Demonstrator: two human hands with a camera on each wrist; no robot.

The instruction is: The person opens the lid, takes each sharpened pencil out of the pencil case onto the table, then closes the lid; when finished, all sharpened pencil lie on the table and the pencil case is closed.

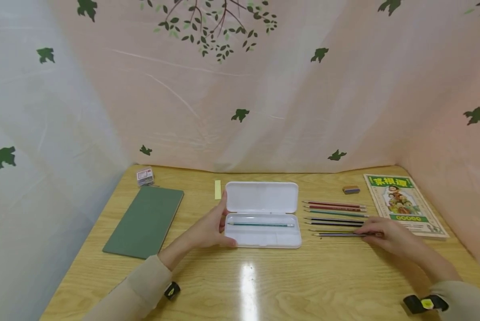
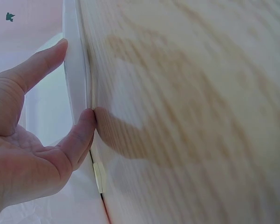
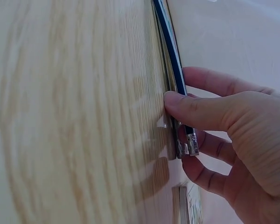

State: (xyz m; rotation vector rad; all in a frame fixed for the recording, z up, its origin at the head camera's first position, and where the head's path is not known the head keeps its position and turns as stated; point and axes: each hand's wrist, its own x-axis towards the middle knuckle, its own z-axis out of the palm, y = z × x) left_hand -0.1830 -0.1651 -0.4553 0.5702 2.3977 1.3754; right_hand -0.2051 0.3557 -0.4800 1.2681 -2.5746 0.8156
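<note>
An open white pencil case (image 1: 261,196) lies on the table with a teal pencil (image 1: 260,224) in its lower half. My left hand (image 1: 211,227) holds the case by its left side, thumb near the front corner and fingers farther back. In the left wrist view, the case's wall (image 2: 75,70) stands between thumb and fingers. On the right, my right hand (image 1: 390,236) pinches a dark pencil (image 3: 174,60) near its silver-ferruled end. That pencil is the nearest of a row. Beyond it lie an olive pencil, black pencils (image 1: 336,221), a green pencil (image 1: 340,213) and red pencils (image 1: 336,205).
A green notebook (image 1: 145,223) lies at left, with a small boxed item (image 1: 145,176) behind it. A yellow strip (image 1: 217,190) is behind the left hand. At right are an eraser (image 1: 351,190) and an illustrated booklet (image 1: 400,200). A patterned curtain (image 1: 240,142) borders the table.
</note>
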